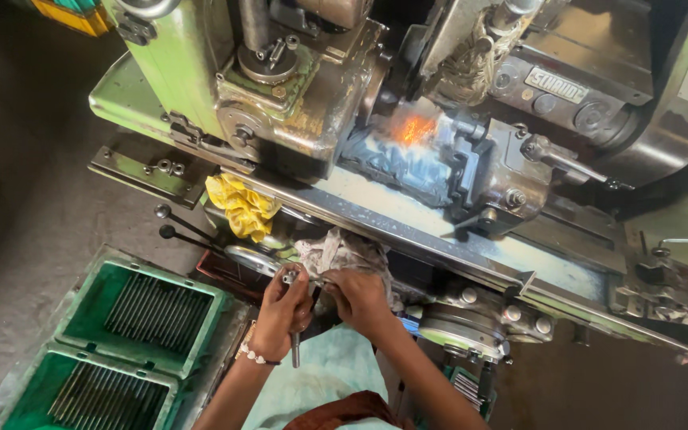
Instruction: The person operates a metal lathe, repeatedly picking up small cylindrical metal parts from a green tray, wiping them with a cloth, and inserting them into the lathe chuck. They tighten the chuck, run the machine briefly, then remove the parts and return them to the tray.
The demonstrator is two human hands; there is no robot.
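Green crates [81, 318] lie left; left hand [282, 312] fingers grasp a metal rod [295, 349], right hand [360, 296] clenches rag [344, 253].

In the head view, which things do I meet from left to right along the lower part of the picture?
Green trays of metal rods → left hand holding a metal rod → right hand → round metal handwheel.
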